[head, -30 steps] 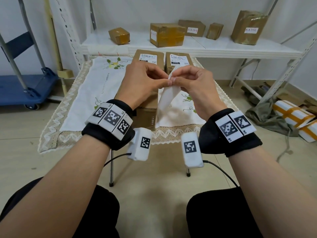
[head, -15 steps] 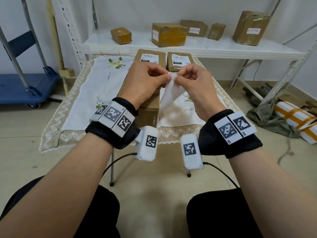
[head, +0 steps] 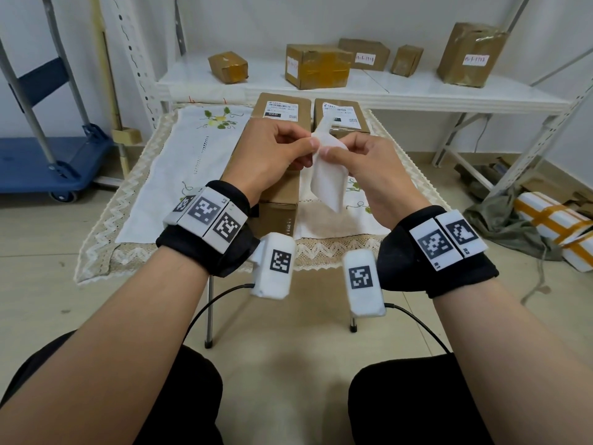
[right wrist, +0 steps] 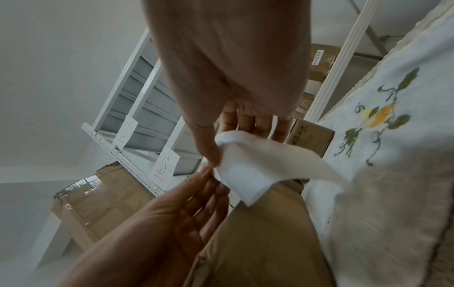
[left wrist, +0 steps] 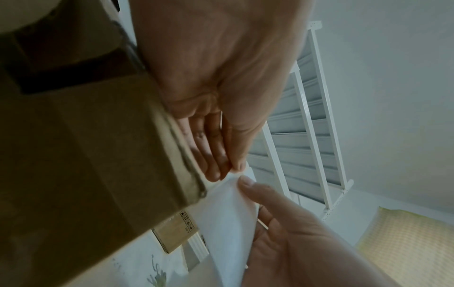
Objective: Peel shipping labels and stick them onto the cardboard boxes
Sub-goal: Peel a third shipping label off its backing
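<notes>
While both hands worked above the small table (head: 96, 255), the scene ran like this, left to right. Far left: blue cart (head: 48, 162) on the floor, off the table. Table carried an embroidered cloth (head: 179, 162). Left hand (head: 272, 152) was held up over the near cardboard box (head: 279, 200), thumb and fingertips curled in, pinching the left edge of the white label sheet (head: 327, 175). Left wrist view confirmed it: thumb tip (left wrist: 239, 165) pressed on the sheet's top corner, other fingers bunched behind it. Sheet was in the air between the two hands, above the table, upper end curling up, lower end hanging toward the cloth; not touching any box as far as I could tell. Couldn't tell if label and backing had separated. Right hand (head: 362, 162) pinched the sheet's right side, thumb on the near face, fingers curled behind; right wrist view showed the paper folded over at the thumb (right wrist: 209, 153). Behind the hands, two labelled boxes stood side by side at the table's far end: left one (head: 282, 107), right one (head: 341, 115). Beyond them, a white shelf (head: 417, 94) held five more brown boxes. Far right on the floor: white parcels with orange tape (head: 552, 223).
</notes>
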The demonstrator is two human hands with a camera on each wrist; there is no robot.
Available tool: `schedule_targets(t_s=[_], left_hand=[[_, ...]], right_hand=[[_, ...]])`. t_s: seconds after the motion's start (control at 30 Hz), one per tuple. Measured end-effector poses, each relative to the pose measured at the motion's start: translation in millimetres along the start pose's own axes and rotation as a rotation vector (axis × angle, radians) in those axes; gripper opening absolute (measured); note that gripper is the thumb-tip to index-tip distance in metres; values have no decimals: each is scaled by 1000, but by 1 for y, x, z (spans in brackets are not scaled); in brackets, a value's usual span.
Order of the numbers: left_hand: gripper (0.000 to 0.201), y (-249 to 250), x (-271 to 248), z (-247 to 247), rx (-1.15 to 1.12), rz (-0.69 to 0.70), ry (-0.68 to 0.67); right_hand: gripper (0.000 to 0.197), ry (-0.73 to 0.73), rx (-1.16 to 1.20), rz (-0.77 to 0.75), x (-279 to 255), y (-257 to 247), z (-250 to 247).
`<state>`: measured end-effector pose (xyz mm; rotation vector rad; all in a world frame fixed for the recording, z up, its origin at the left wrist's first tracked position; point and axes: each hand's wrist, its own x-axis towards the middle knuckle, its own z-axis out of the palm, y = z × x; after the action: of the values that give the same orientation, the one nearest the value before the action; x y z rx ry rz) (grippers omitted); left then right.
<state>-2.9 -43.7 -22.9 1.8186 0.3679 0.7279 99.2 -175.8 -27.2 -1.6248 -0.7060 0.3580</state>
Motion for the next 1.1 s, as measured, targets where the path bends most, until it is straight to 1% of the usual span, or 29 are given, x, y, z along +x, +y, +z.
schedule_targets(t_s=[0.1, 0.4, 0.5, 0.57, 0.67, 0.77, 0.87, 1.0, 1.1], left_hand=[[11, -1, 0, -1, -21, -14, -11], [15, -2, 1, 0, -49, -38, -40], [14, -2, 1, 1, -38, -36, -48], [12, -1, 0, 1, -52, -34, -44], [11, -2, -1, 1, -58, -24, -38], [11, -3, -1, 2, -40, -24, -47], [10, -2, -1, 2, -43, -46, -50], [4, -1, -1, 3, -73, -79, -53], [9, -1, 0, 3, -84, -87, -53]], right_hand=[[24, 7, -8, 8, 0, -2, 0], [32, 47, -41, 33, 2, -2, -1], [24, 62, -53, 21, 3, -1, 0], [17, 40, -3, 14, 3, 1, 1], [23, -8, 33, 4, 2, 3, 0], [15, -37, 7, 18, 2, 3, -2], [13, -41, -10, 33, 2, 4, -4], [10, -42, -23, 50, 3, 3, -7], [15, -43, -34, 58, 5, 3, -11]])
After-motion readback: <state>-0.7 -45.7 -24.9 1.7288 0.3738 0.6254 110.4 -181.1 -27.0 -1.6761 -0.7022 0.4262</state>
